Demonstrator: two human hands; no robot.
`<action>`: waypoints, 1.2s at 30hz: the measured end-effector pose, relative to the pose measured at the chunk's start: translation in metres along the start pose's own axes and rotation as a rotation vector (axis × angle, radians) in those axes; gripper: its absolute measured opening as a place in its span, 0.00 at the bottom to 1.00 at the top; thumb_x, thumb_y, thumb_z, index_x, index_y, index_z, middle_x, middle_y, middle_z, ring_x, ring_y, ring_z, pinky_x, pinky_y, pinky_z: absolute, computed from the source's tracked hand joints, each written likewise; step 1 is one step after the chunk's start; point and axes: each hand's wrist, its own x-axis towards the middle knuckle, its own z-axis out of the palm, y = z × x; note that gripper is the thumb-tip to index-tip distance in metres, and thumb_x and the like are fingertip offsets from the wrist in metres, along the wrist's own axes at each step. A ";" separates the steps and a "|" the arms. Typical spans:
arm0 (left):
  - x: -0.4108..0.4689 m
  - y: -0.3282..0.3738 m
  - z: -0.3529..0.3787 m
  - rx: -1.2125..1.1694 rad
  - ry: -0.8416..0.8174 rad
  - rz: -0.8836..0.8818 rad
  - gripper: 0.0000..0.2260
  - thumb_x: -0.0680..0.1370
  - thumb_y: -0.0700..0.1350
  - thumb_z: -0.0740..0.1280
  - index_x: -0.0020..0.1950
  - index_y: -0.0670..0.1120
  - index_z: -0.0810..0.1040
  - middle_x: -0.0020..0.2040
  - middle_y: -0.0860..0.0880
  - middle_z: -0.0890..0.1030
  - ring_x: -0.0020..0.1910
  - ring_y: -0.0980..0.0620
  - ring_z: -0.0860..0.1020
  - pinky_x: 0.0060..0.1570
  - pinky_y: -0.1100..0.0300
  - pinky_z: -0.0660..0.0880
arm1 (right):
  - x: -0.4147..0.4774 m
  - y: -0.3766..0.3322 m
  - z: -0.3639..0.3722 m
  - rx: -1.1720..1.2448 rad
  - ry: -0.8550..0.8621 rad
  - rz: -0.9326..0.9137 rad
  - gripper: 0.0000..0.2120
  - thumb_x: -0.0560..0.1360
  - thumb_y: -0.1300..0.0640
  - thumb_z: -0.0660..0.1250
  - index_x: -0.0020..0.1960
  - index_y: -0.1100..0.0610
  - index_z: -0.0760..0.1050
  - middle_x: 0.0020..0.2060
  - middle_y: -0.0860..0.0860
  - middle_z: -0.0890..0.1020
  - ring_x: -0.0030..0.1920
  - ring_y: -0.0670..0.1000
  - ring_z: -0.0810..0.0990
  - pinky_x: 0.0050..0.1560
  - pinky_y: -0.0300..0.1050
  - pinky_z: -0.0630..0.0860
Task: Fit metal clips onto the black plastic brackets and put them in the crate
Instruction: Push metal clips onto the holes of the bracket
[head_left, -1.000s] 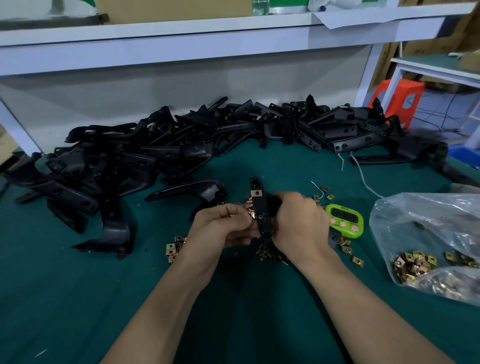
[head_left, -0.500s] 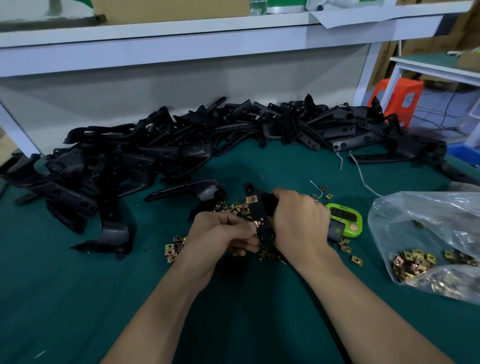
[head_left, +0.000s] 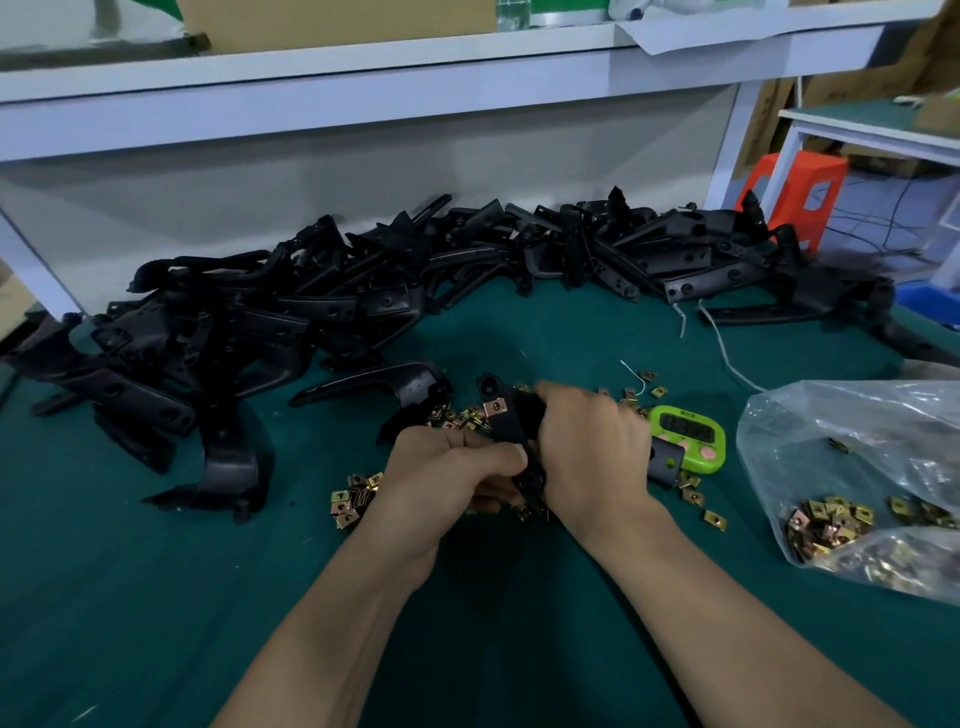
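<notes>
The held bracket, a black plastic strip, sits just above the green table mat at the middle of the view, with its upper end tilted toward eleven o'clock. A copper-coloured fitted clip sits on that upper end, just below the round eyelet. The right hand wraps the bracket from its three o'clock side, fingers curled over it. The left hand meets it from eight o'clock, with fingers curled under and the thumb laid against the lower part of the strip. I cannot tell whether a clip is pinched there.

Loose clips lie scattered on the mat under and around both hands, with small clusters at eight and four o'clock. A lone bracket lies at ten o'clock, just beside them. A green timer rests at three o'clock, partly hidden by the right hand. Toward four o'clock, well apart, a clear plastic bag holds the bagged clips.

The bracket pile arcs from nine o'clock through twelve to two along the back of the mat. A white shelf runs above it, and an orange stool stands at one o'clock beyond the table.
</notes>
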 end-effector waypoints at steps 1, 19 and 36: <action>0.000 0.000 -0.001 -0.001 -0.004 0.004 0.07 0.74 0.38 0.74 0.37 0.39 0.82 0.35 0.37 0.84 0.30 0.48 0.83 0.29 0.63 0.76 | 0.000 0.000 0.000 0.014 -0.005 0.003 0.15 0.66 0.62 0.73 0.43 0.49 0.68 0.37 0.48 0.79 0.42 0.56 0.82 0.35 0.45 0.65; -0.007 0.022 0.014 -0.132 0.273 0.165 0.07 0.77 0.39 0.72 0.45 0.49 0.88 0.45 0.50 0.88 0.48 0.52 0.86 0.51 0.59 0.79 | -0.010 0.043 -0.064 0.729 -0.502 0.111 0.16 0.68 0.57 0.73 0.55 0.44 0.80 0.37 0.47 0.84 0.34 0.48 0.79 0.32 0.41 0.74; -0.032 0.102 0.326 0.025 -0.525 0.064 0.02 0.77 0.38 0.72 0.45 0.43 0.82 0.33 0.46 0.82 0.29 0.53 0.76 0.33 0.61 0.75 | -0.126 0.273 -0.169 1.367 0.213 1.040 0.03 0.73 0.67 0.69 0.45 0.66 0.81 0.31 0.58 0.81 0.26 0.53 0.79 0.24 0.40 0.73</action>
